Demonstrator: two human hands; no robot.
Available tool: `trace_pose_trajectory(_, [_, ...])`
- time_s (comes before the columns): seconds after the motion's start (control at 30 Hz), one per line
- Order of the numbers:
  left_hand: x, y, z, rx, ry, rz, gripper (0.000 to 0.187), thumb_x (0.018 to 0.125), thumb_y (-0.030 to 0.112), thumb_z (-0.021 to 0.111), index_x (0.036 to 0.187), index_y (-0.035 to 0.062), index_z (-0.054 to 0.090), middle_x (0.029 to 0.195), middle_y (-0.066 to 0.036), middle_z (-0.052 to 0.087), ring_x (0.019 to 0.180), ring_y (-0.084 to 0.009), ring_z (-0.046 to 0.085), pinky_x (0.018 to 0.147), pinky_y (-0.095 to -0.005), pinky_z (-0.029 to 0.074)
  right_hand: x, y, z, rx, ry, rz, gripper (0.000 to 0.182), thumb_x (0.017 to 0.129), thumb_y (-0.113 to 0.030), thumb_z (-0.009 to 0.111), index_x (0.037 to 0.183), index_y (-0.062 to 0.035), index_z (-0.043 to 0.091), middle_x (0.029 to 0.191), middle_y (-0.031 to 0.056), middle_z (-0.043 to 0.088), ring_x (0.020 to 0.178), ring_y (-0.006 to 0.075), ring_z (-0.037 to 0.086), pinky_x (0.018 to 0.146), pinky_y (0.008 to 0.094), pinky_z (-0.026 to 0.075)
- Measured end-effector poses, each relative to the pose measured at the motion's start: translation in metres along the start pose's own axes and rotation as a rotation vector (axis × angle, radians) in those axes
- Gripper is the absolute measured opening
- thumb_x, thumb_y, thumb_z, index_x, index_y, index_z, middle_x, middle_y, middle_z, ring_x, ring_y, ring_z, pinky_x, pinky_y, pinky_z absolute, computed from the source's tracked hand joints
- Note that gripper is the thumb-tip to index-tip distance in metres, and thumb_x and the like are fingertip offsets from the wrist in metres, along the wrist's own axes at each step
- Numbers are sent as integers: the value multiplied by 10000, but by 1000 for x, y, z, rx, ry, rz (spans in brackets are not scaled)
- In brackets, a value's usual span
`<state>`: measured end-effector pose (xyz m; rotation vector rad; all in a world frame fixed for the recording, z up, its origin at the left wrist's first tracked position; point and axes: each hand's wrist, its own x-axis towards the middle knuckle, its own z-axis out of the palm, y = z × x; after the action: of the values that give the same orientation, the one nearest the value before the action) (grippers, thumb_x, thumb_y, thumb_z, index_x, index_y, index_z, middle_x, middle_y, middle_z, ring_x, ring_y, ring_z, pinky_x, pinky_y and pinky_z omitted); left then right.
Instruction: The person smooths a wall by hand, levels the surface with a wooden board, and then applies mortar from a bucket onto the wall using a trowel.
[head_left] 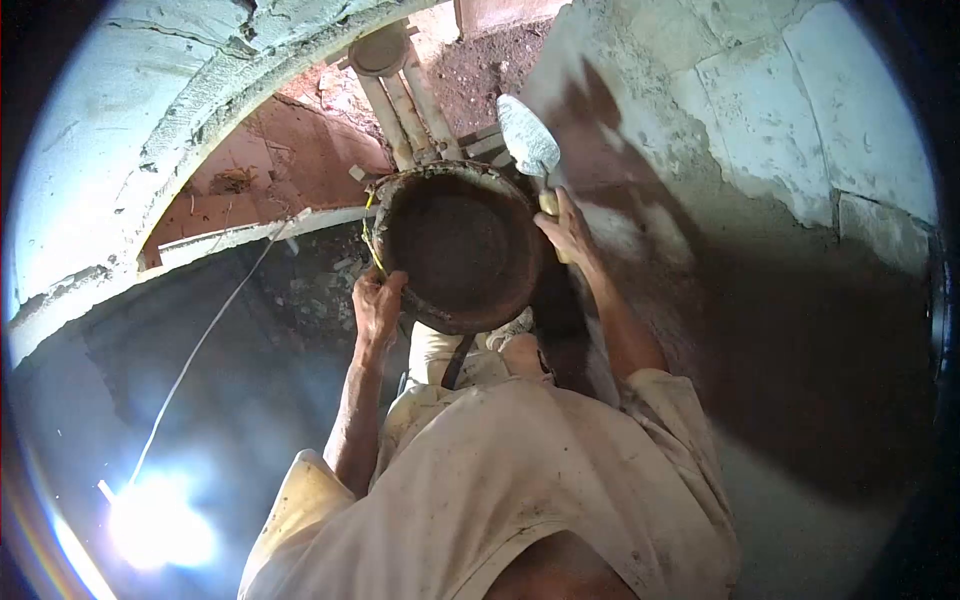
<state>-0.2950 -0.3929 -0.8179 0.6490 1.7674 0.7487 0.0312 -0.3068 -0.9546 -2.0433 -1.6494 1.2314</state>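
A round, dark mortar pan (522, 250) is tilted toward me in front of my legs, its inner wall coated with dried residue. My left hand (378, 303) is closed on its left rim, where a yellow cord (368, 225) hangs along the edge. In my right hand (572, 235) is a trowel (526, 135), gripped by its pale handle beside the pan's right rim. The trowel's blade points up and away, with whitish mortar smeared over its face.
A bright lamp (160, 525) glows at lower left, with a thin cable (205, 335) running up from it. Ahead stand pale pipes (405, 110). A rough plastered arch (170, 150) curves overhead at left, and a partly plastered wall (770, 110) rises at right.
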Motion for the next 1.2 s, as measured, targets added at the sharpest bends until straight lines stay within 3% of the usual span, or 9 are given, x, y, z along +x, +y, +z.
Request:
trace_pose_trajectory(0.03, [4,-9,1,3,36,-33,314,807,156,611,1004,-81,671,840,-59,670,776,-131,577,709,-305,473,-10,-9,-24,-134,-64,-110,658,871,-285,704,1409,-29,424,1301,252,545,1220,406,523,1014,476,439])
trace_pose_trajectory(0.13, [9,-12,-9,59,37,11,297,805,152,610,994,-68,677,835,-60,670,770,-121,570,703,-302,471,-71,-19,-70,-154,-32,-336,495,866,-200,721,1288,-49,511,1165,224,600,1090,387,613,883,466,517])
trace_pose_trajectory(0.17, [-12,35,-2,137,58,-57,276,804,168,621,965,-47,683,791,-45,662,726,-114,558,664,-303,464,-88,-32,-84,-139,-34,-331,495,866,-200,721,1288,-49,511,1165,224,600,1090,387,613,883,466,517])
trace_pose_trajectory(0.23, [-2,28,-14,221,57,-19,265,805,176,624,949,-39,682,760,-34,649,701,-110,548,639,-306,457,-114,-52,-104,-549,-200,-279,341,899,-248,660,1187,-123,527,1003,160,620,891,380,658,761,492,526])
trace_pose_trajectory(0.33, [13,12,-17,270,77,71,255,812,184,625,929,-37,678,689,3,603,633,-84,503,572,-292,424,-125,-62,-84,-704,-208,-179,210,910,-167,644,1092,-84,581,1019,157,624,884,325,692,721,459,554])
trace_pose_trajectory(0.53, [9,38,-12,214,114,100,278,819,144,615,1017,-36,687,676,28,563,598,-57,452,522,-260,381,-77,-97,-38,-676,-260,-244,257,907,-141,624,1122,-10,571,946,192,655,807,349,703,656,457,560])
trace_pose_trajectory(0.7, [31,24,-20,281,82,112,216,800,175,628,829,-38,604,645,-16,554,619,-76,474,544,-307,409,-51,-84,9,-466,-419,-457,351,838,-274,672,1103,-73,559,867,196,674,822,396,687,694,517,544])
trace_pose_trajectory(0.9, [19,64,-9,205,61,116,249,823,173,607,912,-56,644,645,-30,566,613,-80,485,544,-292,416,-65,-98,-42,-388,-486,-273,400,885,-291,657,1203,-75,549,942,147,697,812,324,696,686,480,537])
trace_pose_trajectory(1.2, [31,69,3,107,-45,133,246,841,158,611,962,-53,650,683,-29,615,647,-87,522,564,-300,448,-110,-113,-86,-380,-380,-183,323,903,-278,642,1126,-93,498,908,162,679,851,355,685,680,493,525])
